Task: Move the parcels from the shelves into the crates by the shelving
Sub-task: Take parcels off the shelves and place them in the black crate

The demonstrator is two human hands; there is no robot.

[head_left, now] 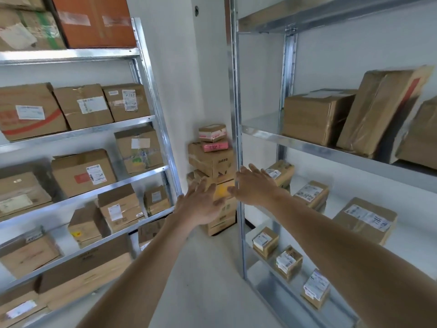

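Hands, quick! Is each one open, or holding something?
Left hand: open, fingers spread, holding nothing.
Right hand: open, fingers straight, holding nothing.

Hidden behind the left hand (201, 204) and right hand (254, 185): middle of the corner stack (210, 162). Cut off at frame's right edge: brown parcel (421, 138). Too blurred to read: labels (20, 309) at lower left.
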